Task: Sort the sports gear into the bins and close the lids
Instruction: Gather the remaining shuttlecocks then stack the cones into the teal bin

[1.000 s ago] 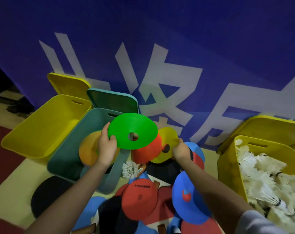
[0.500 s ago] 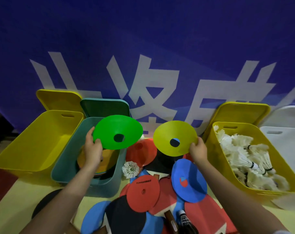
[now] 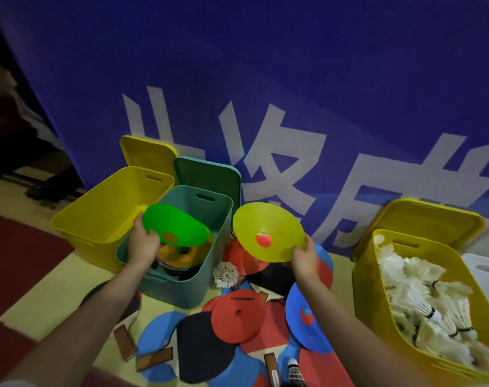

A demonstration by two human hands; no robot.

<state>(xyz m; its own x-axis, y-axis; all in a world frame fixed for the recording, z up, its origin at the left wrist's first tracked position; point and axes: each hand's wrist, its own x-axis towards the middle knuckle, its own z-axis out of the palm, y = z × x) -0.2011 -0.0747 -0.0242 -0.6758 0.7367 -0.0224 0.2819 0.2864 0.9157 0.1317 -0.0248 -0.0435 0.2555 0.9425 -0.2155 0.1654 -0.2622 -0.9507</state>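
Red, blue and black table tennis paddles (image 3: 201, 356) lie heaped on the floor (image 3: 56, 297) nearest the person, their wooden handles pointing toward the near edge. Flat discs rest on the heap: a red disc cone (image 3: 237, 315) in the middle and a blue disc cone (image 3: 305, 319) just right of it, partly under the right forearm. A single white shuttlecock (image 3: 226, 274) sits beyond them, just beside the teal bin (image 3: 182, 286).

The left hand (image 3: 142, 244) reaches over the teal bin's near rim and grips the edge of a green disc cone (image 3: 173, 227), thumb on top and fingers curled beneath, holding it tilted above an orange disc cone (image 3: 179, 254) that lies inside the bin. The right hand (image 3: 305, 256) pinches the near edge of a yellow disc cone (image 3: 268, 233), held up above the pile between the teal bin and the right-hand bin, its centre hole showing red behind it.

To the right stands a yellow bin (image 3: 363, 286) heaped with white shuttlecocks (image 3: 427, 303), a white bin (image 3: 483, 272) touching its far side. Left of the teal bin is another yellow bin (image 3: 78, 219). Behind the bins, a yellow lid (image 3: 145, 152), a teal lid (image 3: 207, 177) and a second yellow lid (image 3: 430, 219) lean upright against a blue banner (image 3: 265, 79) with large white characters.
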